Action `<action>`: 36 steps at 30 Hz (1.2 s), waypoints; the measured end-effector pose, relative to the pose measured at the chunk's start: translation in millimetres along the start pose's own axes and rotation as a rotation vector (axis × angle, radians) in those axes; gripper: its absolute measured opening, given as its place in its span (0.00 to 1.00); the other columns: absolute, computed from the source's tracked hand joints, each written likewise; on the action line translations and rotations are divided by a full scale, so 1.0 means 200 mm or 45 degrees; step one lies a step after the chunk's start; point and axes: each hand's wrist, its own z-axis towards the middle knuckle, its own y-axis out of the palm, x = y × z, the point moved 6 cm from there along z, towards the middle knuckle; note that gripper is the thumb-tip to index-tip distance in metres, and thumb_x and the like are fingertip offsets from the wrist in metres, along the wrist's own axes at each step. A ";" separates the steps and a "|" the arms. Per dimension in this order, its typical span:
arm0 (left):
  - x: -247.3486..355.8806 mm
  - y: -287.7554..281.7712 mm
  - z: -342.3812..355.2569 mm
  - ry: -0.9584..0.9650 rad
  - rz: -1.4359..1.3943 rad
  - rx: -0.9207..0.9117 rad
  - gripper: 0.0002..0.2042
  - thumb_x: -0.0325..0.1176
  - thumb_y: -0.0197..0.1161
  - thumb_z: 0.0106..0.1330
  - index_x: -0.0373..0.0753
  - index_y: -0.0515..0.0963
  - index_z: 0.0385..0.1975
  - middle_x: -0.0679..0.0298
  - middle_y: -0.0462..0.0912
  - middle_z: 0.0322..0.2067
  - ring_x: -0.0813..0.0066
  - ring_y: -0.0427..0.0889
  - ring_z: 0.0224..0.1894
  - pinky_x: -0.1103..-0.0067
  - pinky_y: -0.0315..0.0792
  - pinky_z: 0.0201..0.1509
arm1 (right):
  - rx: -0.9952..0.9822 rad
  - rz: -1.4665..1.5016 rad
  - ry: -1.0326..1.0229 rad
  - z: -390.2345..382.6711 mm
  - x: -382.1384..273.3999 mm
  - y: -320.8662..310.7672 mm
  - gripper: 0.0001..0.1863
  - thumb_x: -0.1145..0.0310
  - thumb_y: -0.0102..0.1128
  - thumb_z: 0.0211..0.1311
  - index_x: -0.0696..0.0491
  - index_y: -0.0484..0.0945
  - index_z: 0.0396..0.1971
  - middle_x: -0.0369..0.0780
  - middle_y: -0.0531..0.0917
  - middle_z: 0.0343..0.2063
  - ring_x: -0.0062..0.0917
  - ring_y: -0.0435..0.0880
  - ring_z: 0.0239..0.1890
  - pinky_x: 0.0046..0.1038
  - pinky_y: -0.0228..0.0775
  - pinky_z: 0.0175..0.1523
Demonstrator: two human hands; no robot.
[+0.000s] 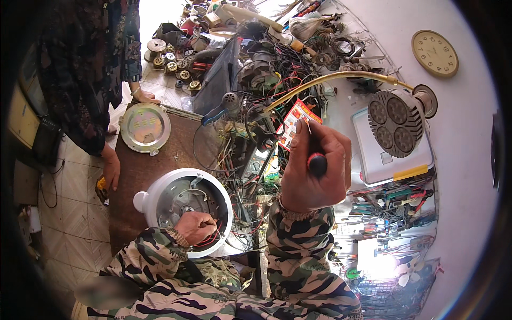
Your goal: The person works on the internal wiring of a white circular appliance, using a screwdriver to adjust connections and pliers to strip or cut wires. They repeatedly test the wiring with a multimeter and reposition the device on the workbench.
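My left hand (196, 228) is inside a round white housing (152, 198), fingers pinched near red wires (207, 240); what they grip is too small to make out. Up and to the right, my right hand (314, 165) is closed on a screwdriver (317, 164) with a red-and-black handle, its thin tip mostly hidden by my fingers. A red-and-white printed sheet (293, 117) lies behind that hand. A round metal plate (145, 129) rests on the brown tabletop (133, 165), beyond the housing.
A co-worker (85, 69) stands at left, hands at the table. Cluttered parts and cables (277, 69) cover the back. A gooseneck lamp (397, 122) arches over a white panel (368, 165) at right. Tools (384, 208) hang or lie at lower right. A clock (434, 53) is on the wall.
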 end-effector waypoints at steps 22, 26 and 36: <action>-0.01 0.00 0.00 -0.042 -0.052 -0.012 0.10 0.33 0.67 0.62 0.31 0.85 0.36 0.50 0.88 0.33 0.68 0.87 0.32 0.75 0.79 0.37 | -0.073 0.015 -0.039 0.03 0.01 0.03 0.09 0.81 0.72 0.56 0.61 0.82 0.36 0.43 0.83 0.33 0.24 0.84 0.29 0.23 0.79 0.34; 0.01 0.00 0.00 0.014 -0.026 -0.013 0.11 0.33 0.67 0.62 0.31 0.85 0.37 0.52 0.88 0.31 0.70 0.87 0.31 0.76 0.78 0.35 | -0.052 -0.009 -0.043 0.04 0.02 0.04 0.08 0.81 0.72 0.55 0.60 0.82 0.34 0.42 0.84 0.32 0.24 0.85 0.29 0.24 0.79 0.33; -0.01 0.02 0.01 0.002 -0.063 -0.021 0.12 0.35 0.67 0.62 0.32 0.85 0.38 0.54 0.87 0.29 0.72 0.86 0.29 0.75 0.78 0.34 | -0.025 0.037 0.056 0.06 0.06 0.05 0.06 0.78 0.73 0.57 0.61 0.83 0.33 0.41 0.85 0.32 0.22 0.83 0.30 0.23 0.76 0.35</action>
